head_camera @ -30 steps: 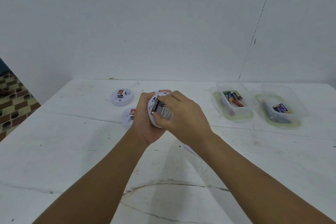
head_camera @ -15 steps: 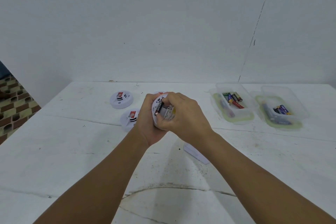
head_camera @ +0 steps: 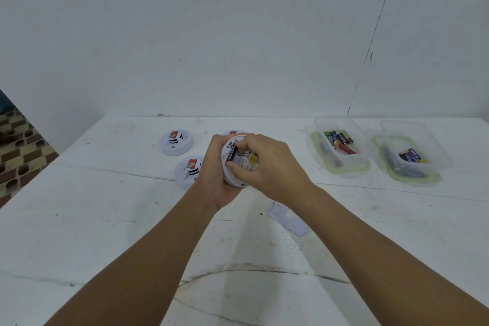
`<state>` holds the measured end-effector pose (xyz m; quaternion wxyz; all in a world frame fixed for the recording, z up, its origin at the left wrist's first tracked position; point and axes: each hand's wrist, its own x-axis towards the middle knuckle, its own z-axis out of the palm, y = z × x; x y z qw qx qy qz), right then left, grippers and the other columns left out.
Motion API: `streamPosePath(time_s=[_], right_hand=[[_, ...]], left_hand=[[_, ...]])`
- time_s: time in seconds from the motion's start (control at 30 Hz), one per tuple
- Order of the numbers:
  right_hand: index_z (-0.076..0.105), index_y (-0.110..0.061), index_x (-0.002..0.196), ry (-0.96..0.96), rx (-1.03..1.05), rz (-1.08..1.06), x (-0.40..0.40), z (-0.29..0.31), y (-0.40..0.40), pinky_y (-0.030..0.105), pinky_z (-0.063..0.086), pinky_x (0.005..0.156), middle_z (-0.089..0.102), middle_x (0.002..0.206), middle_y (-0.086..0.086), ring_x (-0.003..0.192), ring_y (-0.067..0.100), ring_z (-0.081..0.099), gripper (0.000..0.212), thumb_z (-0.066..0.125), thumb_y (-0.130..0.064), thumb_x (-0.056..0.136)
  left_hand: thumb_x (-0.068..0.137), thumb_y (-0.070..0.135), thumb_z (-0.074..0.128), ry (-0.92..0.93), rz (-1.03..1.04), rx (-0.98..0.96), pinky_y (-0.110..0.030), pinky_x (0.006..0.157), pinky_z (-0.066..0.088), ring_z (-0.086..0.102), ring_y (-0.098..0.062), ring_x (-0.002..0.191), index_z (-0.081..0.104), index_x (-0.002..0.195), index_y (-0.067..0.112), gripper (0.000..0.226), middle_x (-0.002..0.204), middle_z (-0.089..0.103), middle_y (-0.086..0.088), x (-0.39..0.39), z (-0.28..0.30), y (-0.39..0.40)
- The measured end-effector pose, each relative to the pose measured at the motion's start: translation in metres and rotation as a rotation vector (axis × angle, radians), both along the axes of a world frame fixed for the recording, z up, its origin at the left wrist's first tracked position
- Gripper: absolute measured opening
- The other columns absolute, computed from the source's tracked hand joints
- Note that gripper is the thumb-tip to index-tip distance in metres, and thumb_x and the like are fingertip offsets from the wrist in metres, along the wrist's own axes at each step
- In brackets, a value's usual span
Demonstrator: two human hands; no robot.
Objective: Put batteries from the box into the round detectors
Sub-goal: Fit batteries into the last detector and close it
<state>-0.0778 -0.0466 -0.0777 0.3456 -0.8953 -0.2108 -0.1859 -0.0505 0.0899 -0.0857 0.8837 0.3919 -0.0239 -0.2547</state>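
Note:
My left hand (head_camera: 214, 174) grips a round white detector (head_camera: 234, 178) from behind, its open back tilted toward me. My right hand (head_camera: 267, 167) pinches a black battery (head_camera: 230, 154) between thumb and forefinger inside the detector's compartment. A second detector (head_camera: 176, 141) lies face up on the table at the back left, and another one (head_camera: 189, 171) lies just left of my left hand. A further detector (head_camera: 232, 133) peeks out behind my hands. A clear box (head_camera: 341, 148) with several batteries stands at the right.
A second clear box (head_camera: 411, 159) with blue batteries stands at the far right. A white cover plate (head_camera: 288, 218) lies on the table under my right forearm. The white table (head_camera: 105, 219) meets a white wall behind, and its left edge drops to a patterned floor.
My hands have tilted the detector a little and my right fingers have shifted on the battery in its compartment. The cover plate shows more from under my right arm.

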Motion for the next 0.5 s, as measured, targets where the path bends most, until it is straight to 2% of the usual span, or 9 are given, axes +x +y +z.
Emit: streamPosePath(time_s=[0.13, 0.23, 0.3, 0.43, 0.5], right_hand=[[0.061, -0.02, 0.097, -0.049, -0.007, -0.018, 0.0008, 0.0021, 0.0008, 0.03, 0.05, 0.068, 0.06, 0.089, -0.014, 0.078, 0.008, 0.055, 0.025, 0.075, -0.038, 0.087], [0.058, -0.018, 0.093, -0.077, -0.011, -0.049, 0.0027, 0.0064, 0.0009, 0.036, 0.051, 0.065, 0.062, 0.084, -0.007, 0.074, 0.015, 0.056, 0.028, 0.075, -0.038, 0.083], [0.058, -0.018, 0.093, -0.083, -0.011, -0.059, 0.0036, 0.0079, 0.0018, 0.038, 0.052, 0.065, 0.063, 0.085, -0.005, 0.074, 0.017, 0.058, 0.029, 0.075, -0.038, 0.081], [0.061, -0.019, 0.1, -0.042, 0.0, -0.024, 0.0037, 0.0089, -0.001, 0.034, 0.053, 0.071, 0.064, 0.091, -0.012, 0.081, 0.011, 0.058, 0.029, 0.078, -0.035, 0.082], [0.062, -0.021, 0.109, -0.033, 0.002, 0.019, 0.002, 0.007, -0.002, 0.029, 0.053, 0.076, 0.062, 0.099, -0.016, 0.089, 0.006, 0.057, 0.031, 0.076, -0.034, 0.085]], left_hand=[[0.095, 0.038, 0.048, -0.004, -0.02, 0.041, -0.028, 0.059, 0.052, 0.066, -0.014, 0.077, 0.061, 0.098, 0.022, 0.021, 0.087, 0.063, 0.002, 0.0018, 0.0042, -0.0006], [0.094, 0.038, 0.049, 0.006, -0.021, 0.074, -0.028, 0.058, 0.052, 0.066, -0.015, 0.071, 0.065, 0.081, 0.019, 0.028, 0.079, 0.064, 0.0, 0.0025, 0.0065, -0.0012], [0.094, 0.039, 0.049, 0.012, -0.01, 0.076, -0.028, 0.058, 0.053, 0.066, -0.015, 0.071, 0.066, 0.078, 0.018, 0.032, 0.078, 0.065, 0.0, 0.0031, 0.0076, -0.0012], [0.086, 0.038, 0.056, 0.0, -0.015, 0.049, -0.028, 0.064, 0.054, 0.067, -0.016, 0.076, 0.066, 0.082, 0.017, 0.024, 0.084, 0.065, -0.002, 0.0036, 0.0076, 0.0008], [0.087, 0.035, 0.055, -0.023, -0.008, 0.011, -0.028, 0.068, 0.055, 0.066, -0.016, 0.08, 0.064, 0.085, 0.015, 0.021, 0.086, 0.062, -0.002, 0.0042, 0.0061, 0.0006]])
